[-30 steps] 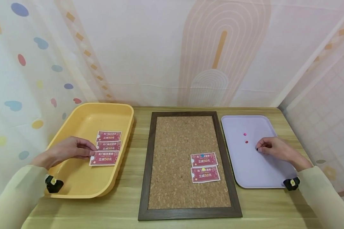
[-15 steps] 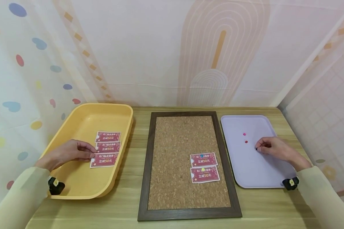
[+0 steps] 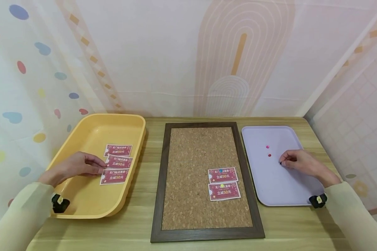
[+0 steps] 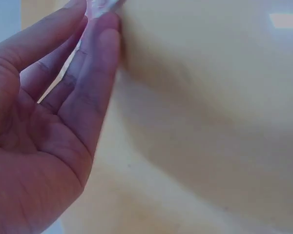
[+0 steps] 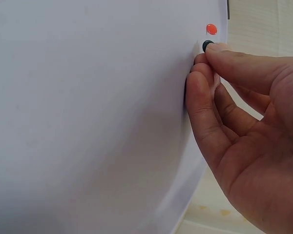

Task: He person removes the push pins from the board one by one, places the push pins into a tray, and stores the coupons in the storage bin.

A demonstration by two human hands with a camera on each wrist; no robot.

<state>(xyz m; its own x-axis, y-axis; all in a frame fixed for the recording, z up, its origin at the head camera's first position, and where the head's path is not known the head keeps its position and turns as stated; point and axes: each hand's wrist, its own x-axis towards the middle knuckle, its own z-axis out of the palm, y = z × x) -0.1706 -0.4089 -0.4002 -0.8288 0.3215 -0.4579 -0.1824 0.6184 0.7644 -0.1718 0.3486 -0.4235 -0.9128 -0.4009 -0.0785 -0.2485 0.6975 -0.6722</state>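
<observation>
In the yellow bin [image 3: 94, 205], my left hand [image 3: 78, 165] has its thumb and fingertips at the left edges of the middle coupon [image 3: 120, 164] and the lower coupon [image 3: 114, 177]. A sliver of pinkish-white paper shows between those fingertips in the left wrist view; the middle coupon seems to be the one pinched. An upper coupon [image 3: 118, 150] lies just beyond. Over the lilac tray [image 3: 276, 191], my right hand [image 3: 301, 163] pinches a black thumbtack [image 5: 207, 46] between thumb and fingers. A pink thumbtack [image 3: 267, 146] and a red thumbtack [image 3: 269, 155] lie on the tray.
Between bin and tray lies a framed cork board [image 3: 194, 195]. Two coupons are on its right side: one with a blue tack [image 3: 221, 170], one below with a yellow tack [image 3: 222, 185]. A patterned curtain [image 3: 163, 52] backs the wooden table [image 3: 138, 226].
The lower coupon has slid slightly toward the person, uncovering more of the middle one, which now tilts a little. My left hand has shifted slightly; the right stays with the black thumbtack.
</observation>
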